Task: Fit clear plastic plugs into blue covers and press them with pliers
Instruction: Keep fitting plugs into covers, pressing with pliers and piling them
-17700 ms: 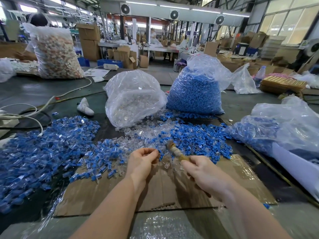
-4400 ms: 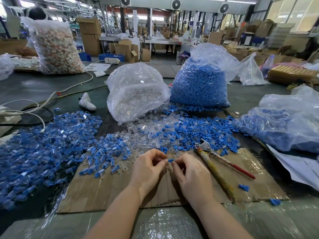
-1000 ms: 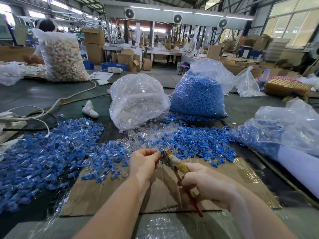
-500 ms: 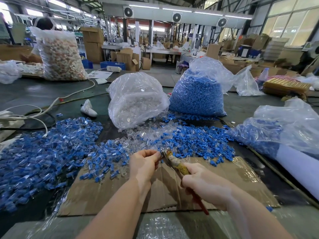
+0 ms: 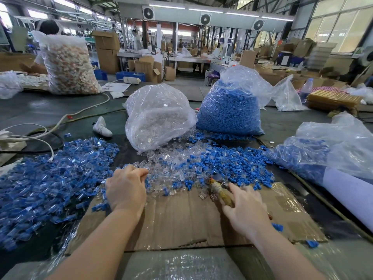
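Observation:
Loose clear plugs (image 5: 171, 164) and blue covers (image 5: 232, 164) lie heaped at the far edge of a cardboard sheet (image 5: 181, 219). A big pile of assembled blue-and-clear pieces (image 5: 50, 178) spreads to the left. My left hand (image 5: 126, 188) is back-up at the seam between that pile and the clear plugs. Its fingers curl down and hide whatever is under them. The pliers (image 5: 219, 191), with tape-wrapped handles, lie on the cardboard, head towards the blue covers. My right hand (image 5: 246, 209) rests on their handles with fingers stretched out.
Behind the heaps stand a bag of clear plugs (image 5: 159, 118) and a bag of blue covers (image 5: 228, 112). A third bag (image 5: 323, 150) lies at the right. White cables (image 5: 40, 138) and a white object (image 5: 102, 127) lie at the left. A person sits behind a bag of pale parts (image 5: 68, 63).
My left hand moved left from the pliers' jaws to the pile's edge. My right hand lowered the pliers onto the cardboard and its fingers loosened over the handles.

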The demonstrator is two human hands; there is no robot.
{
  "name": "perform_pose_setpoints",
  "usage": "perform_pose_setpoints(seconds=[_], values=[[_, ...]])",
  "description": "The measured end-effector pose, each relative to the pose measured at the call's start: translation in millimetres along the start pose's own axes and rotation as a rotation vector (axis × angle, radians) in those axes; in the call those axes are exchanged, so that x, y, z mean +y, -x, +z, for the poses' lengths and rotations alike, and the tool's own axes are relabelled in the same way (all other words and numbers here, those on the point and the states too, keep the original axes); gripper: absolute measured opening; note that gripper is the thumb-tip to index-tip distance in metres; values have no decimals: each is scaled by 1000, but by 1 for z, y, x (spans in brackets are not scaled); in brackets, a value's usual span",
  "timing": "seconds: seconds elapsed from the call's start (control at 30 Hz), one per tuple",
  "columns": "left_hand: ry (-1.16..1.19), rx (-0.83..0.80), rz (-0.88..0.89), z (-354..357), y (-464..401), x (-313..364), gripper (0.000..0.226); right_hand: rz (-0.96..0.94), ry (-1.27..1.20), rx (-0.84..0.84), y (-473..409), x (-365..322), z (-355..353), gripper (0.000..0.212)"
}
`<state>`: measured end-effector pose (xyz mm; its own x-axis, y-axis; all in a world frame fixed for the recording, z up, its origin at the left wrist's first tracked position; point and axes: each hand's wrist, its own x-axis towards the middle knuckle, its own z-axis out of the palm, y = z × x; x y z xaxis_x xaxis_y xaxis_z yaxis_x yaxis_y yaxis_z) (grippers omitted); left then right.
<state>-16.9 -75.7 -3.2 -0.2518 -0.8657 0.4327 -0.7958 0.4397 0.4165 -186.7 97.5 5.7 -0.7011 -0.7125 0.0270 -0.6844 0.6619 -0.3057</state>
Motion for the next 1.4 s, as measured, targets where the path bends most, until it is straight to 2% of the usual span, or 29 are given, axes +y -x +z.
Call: perform_pose_setpoints(seconds=[0.13,0.27,0.37,0.43,0.53,0.6,0.73,0.97,1.03,1.17,1.4], values=[[-71,-10,11,6,2,-4,26,-2,84,57,-5,6,11,64],[90,0,123,12,10,15,31,-29,143,41,-6,12,16,71],[306,-125,307,19,24,37,24,-33,66,58,-11,16,12,61],[370,-217,425,24,33,49,25,-47,20,146,-20,25,8,49],[370,-323,545,32,42,59,34,-19,30,215,-40,43,0,36],[333,-378,577,37,46,60,38,29,55,193,-49,54,-3,37],[317,-418,584,42,49,57,36,-38,191,157,-58,69,-1,45],[425,-338,465,40,49,54,11,-68,194,220,-57,68,-5,23],[444,-332,414,38,49,53,13,-69,178,228,-55,65,-7,22],[432,-360,398,37,48,53,34,-71,167,226,-54,58,-8,23],[483,-319,314,34,49,53,19,21,179,236,-53,53,-15,18]])
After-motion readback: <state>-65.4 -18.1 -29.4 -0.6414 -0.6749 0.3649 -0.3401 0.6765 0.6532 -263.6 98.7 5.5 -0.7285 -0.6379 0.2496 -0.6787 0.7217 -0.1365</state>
